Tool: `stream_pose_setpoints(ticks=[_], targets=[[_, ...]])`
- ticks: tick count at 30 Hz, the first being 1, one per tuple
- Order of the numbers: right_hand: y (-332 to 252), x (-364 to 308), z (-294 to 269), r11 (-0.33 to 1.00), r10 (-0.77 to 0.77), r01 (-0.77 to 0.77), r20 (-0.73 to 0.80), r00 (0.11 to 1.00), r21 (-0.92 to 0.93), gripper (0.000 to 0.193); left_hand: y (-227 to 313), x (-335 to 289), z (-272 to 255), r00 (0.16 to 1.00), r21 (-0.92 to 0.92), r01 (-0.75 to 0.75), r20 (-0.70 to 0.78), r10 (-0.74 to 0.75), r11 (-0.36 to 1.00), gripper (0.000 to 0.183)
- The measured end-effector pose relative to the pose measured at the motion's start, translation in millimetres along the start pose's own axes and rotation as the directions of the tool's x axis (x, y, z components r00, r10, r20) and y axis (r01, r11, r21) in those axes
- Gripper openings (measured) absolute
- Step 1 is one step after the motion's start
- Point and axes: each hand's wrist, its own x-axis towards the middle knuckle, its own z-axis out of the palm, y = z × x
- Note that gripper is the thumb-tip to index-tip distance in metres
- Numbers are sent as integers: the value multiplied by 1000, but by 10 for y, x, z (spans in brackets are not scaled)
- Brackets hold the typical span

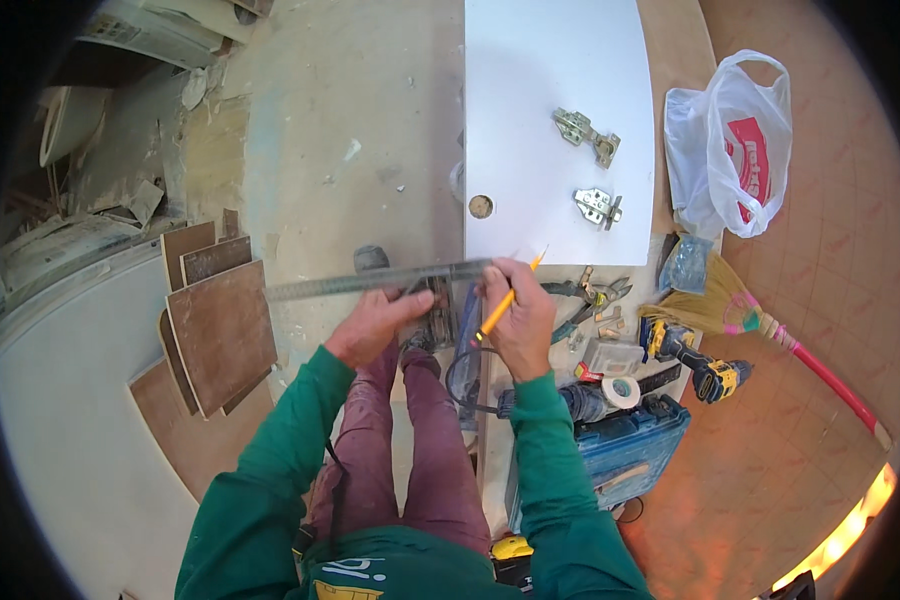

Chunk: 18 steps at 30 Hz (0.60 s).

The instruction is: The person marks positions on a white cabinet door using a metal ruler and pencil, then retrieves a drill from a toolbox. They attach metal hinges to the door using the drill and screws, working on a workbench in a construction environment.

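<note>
My left hand [378, 325] is closed round a long grey metal ruler [320, 287], its thumb stretched along the near side. The ruler lies roughly level across in front of my legs, slightly blurred. At its right end my right hand [519, 318] pinches it and also holds a yellow pencil [497, 316], tip pointing up and away. Just beyond that hand is the near edge of a white board [530, 150] with a round hole [481, 207] at its left edge. Two metal cabinet hinges, one farther [587, 137] and one nearer [598, 207], rest on the board.
To the right stand a white plastic bag [732, 150], a straw broom [820, 370], and a yellow-black cordless drill [695, 360]. Pliers [600, 297], a tape roll [622, 392] and a blue tool case [635, 440] are near my right arm. Brown wood pieces [225, 330] lean at left.
</note>
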Motion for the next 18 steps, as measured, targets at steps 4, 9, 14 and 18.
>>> stream_pose_setpoints(ticks=[4, 9, 14, 18], targets=[[318, 418, 110, 881, -377, 336, -67, 924, -334, 12, 193, 385, 58, 989, 4, 32, -143, -31, 999, 45], [516, 773, 41, 859, -337, 329, 51, 940, -391, 15, 203, 815, -75, 989, -13, 39, -144, -41, 999, 38], [566, 853, 73, 866, -286, 279, 47, 957, -415, 22, 223, 864, -9, 996, -89, 26, -86, -34, 996, 47], [575, 868, 57, 871, -240, 249, 76, 968, -424, 24, 240, 839, 9, 994, -102, 86, -52, -92, 991, 45]])
